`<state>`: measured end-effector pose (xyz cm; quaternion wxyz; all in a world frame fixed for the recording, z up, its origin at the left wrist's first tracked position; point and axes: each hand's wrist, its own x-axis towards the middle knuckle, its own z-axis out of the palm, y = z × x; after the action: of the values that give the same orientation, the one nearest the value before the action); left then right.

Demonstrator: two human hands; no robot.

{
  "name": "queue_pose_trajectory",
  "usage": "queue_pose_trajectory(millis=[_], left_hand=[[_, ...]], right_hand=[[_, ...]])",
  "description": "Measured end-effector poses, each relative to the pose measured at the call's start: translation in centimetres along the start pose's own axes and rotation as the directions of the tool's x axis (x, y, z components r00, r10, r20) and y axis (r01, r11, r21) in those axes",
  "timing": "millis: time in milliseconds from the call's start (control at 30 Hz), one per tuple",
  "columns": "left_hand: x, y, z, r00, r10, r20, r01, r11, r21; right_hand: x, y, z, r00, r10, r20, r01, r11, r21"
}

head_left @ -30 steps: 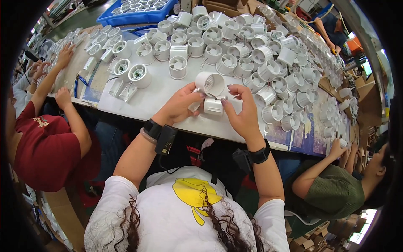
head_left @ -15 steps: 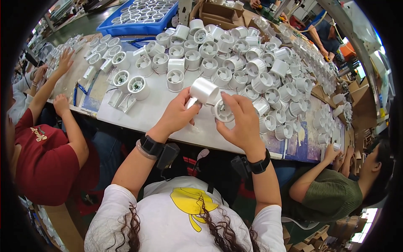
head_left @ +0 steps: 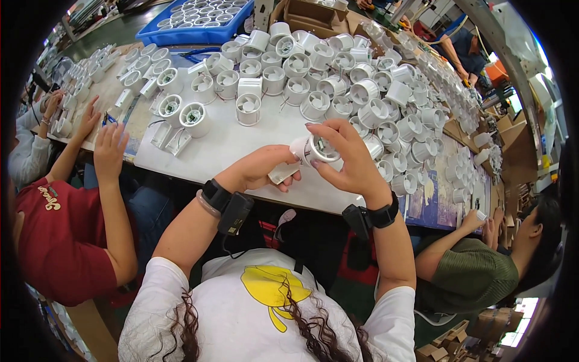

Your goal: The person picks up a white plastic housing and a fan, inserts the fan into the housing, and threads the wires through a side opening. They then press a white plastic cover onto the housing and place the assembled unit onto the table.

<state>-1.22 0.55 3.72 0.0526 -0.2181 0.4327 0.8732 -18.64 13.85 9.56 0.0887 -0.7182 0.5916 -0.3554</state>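
Got both hands clamped on one white mini fan body (head_left: 304, 151), just right of centre in the frame, held up over the white tabletop (head_left: 235, 148). My left hand (head_left: 262, 168) has the stubby handle (head_left: 283, 174), and my right hand (head_left: 353, 158) pinches the round head, green circuit board showing inside. Big messy heap of white fan cylinders (head_left: 374, 113) upper right, blue tray (head_left: 194, 37) up top left of centre, a co-worker's red shirt (head_left: 66, 241) lower left.
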Motion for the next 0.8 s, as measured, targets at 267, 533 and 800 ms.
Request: queue_pose_trajectory(millis=[267, 533, 800], left_hand=[[0.1, -0.8, 0.9, 0.943, 0.235, -0.237, -0.043, 0.79, 0.612], [0.3, -1.6, 1.0, 0.427, 0.892, -0.147, -0.375, 0.322, 0.869], [1.2, -2.3, -0.2, 0.449, 0.893, -0.023, -0.26, 0.155, 0.953]], right_hand=[[-0.7, 1.9, 1.2, 0.999, 0.03, -0.032, -0.032, 0.997, -0.077], [0.2, 2.0, 2.0, 0.996, 0.07, -0.05, -0.073, 0.996, -0.049], [0.8, 2.7, 2.9, 0.998, 0.006, -0.063, -0.008, 1.0, -0.021]])
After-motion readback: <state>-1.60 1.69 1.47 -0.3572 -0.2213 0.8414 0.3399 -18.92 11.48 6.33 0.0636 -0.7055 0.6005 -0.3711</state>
